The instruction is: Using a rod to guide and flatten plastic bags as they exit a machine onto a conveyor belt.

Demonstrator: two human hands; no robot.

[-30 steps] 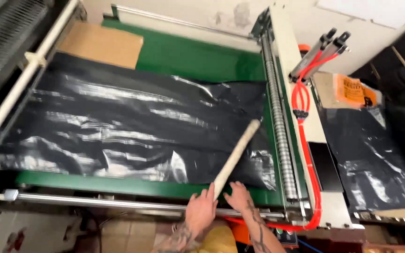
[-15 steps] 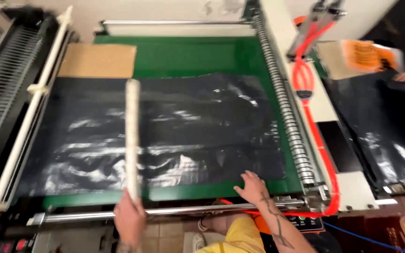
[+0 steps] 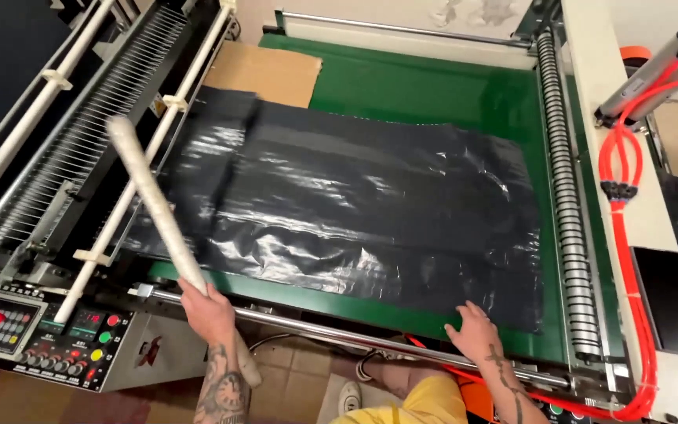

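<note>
left hand grips stick; right hand seemingly touches black sheet.

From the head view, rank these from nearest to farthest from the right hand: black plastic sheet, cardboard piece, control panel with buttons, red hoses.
1. Black plastic sheet: under the right hand, at its near edge.
2. Red hoses: along the machine's right side.
3. Control panel: far left, near edge, past the left hand.
4. Cardboard piece: far corner, upper left.

Factory floor: conveyor machine (button panel) bearing plastic sheeting.
</note>
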